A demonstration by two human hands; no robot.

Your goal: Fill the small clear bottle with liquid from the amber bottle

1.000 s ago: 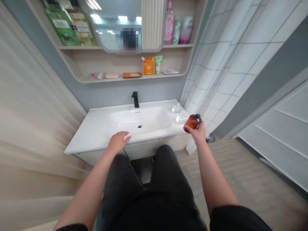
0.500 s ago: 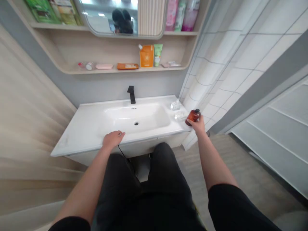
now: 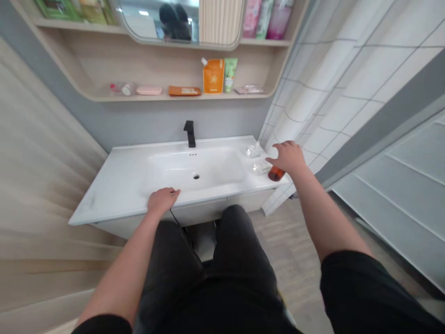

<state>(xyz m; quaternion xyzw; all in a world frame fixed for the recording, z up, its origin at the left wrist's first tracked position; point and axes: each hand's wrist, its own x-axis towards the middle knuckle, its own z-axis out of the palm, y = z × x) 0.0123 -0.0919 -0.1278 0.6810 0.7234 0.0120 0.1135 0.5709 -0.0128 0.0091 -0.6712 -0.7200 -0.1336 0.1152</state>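
Note:
An amber bottle (image 3: pixel 276 174) stands at the right end of the white counter, its top hidden behind my right hand. My right hand (image 3: pixel 287 157) hovers over it with thumb and fingers spread apart, gripping nothing. My left hand (image 3: pixel 162 200) is curled closed at the front rim of the white sink (image 3: pixel 215 178). A small dark or shiny spot shows between its thumb and finger, too small to name. Beside the amber bottle sit a clear bottle (image 3: pixel 255 150) and a clear item (image 3: pixel 260 167) that I cannot make out.
A black faucet (image 3: pixel 190 134) rises behind the basin. Above it, a wooden wall shelf (image 3: pixel 139 98) carries an orange pouch (image 3: pixel 213 76), a green tube (image 3: pixel 230 75) and several small items, below a mirror (image 3: pixel 156 23). A white tiled wall (image 3: pixel 333 106) bounds the right side.
My right hand has let go of the amber bottle and lifted up off it, with fingers opening. The bottle now stands on the counter. My left hand has hardly moved.

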